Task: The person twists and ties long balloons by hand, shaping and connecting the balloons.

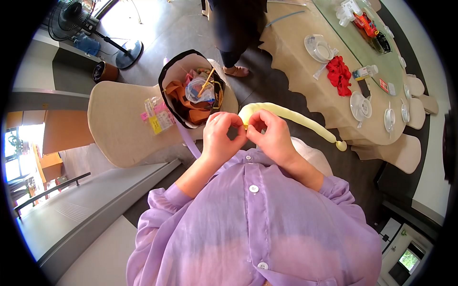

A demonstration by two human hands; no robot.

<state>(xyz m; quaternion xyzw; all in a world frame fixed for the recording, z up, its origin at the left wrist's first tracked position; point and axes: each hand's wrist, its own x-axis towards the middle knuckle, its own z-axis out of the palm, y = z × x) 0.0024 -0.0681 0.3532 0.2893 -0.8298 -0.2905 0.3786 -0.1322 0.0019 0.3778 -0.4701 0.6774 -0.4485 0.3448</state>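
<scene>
A long pale yellow balloon stretches from my fingers out to the right, ending in a small round bulb. At its near end, my left hand pinches the balloon's neck between thumb and forefinger. Close beside it, my right hand is also closed in a pinch on the same neck. A bit of darker yellow shows between the fingertips; whether a knot is there I cannot tell. Just beyond my left hand, a black-rimmed bag holds orange cloth-like pieces, clear plastic and a thin stick.
The bag stands on a beige chair, with colourful packets beside it. At right is a cloth-covered table with red balloon-like pieces, wrapped dishes and a bottle. A person stands ahead; a fan is far left.
</scene>
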